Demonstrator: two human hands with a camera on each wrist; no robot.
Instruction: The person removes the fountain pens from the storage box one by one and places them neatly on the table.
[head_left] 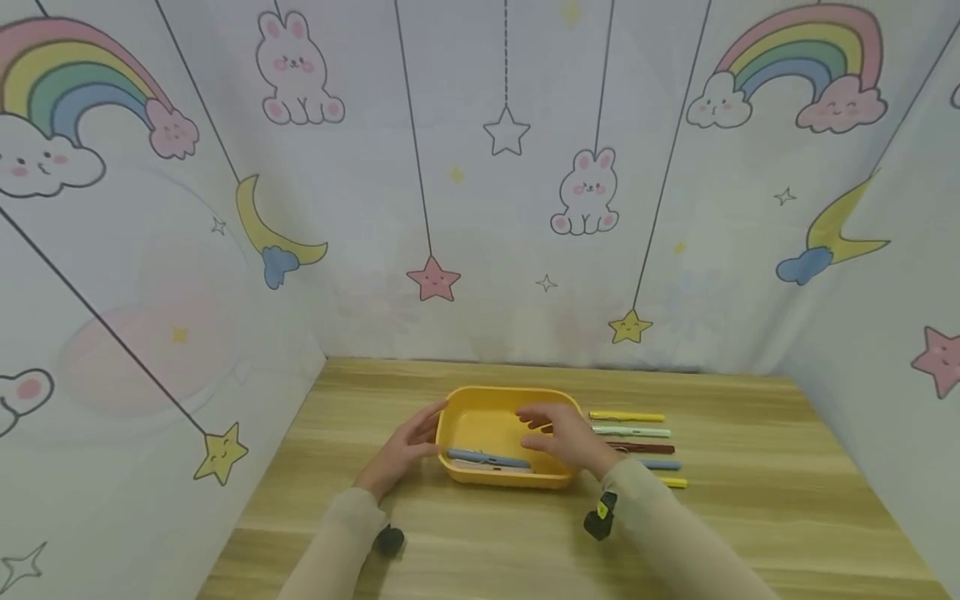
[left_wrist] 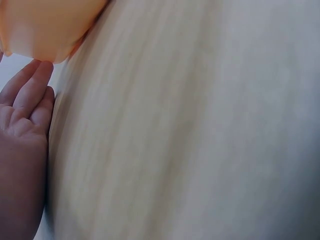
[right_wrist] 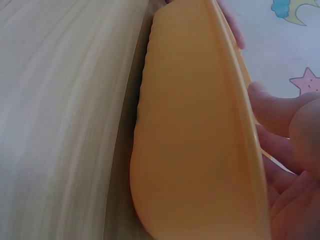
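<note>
A yellow plastic tray (head_left: 510, 479) with rounded corners sits on the wooden table. Inside, along its near wall, lie a blue pen (head_left: 487, 458) and a pale pen (head_left: 468, 467). My left hand (head_left: 405, 450) rests at the tray's left side; in the left wrist view its fingertips touch the outer wall. Over the tray's right part hovers my right hand (head_left: 566, 435), its fingers relaxed and slightly bent, with thumb and fingers apart. In the right wrist view the thumb (right_wrist: 275, 111) is right at the tray's rim and the fingers are partly hidden behind it.
Right of the tray several pens lie in a column: a yellow pen (head_left: 630, 417), a light green pen (head_left: 637, 432), a dark red pen (head_left: 652, 448), a blue pen (head_left: 660, 464) and another yellow pen (head_left: 675, 482). My right arm covers some of their ends. A patterned curtain (head_left: 510, 317) stands behind the table.
</note>
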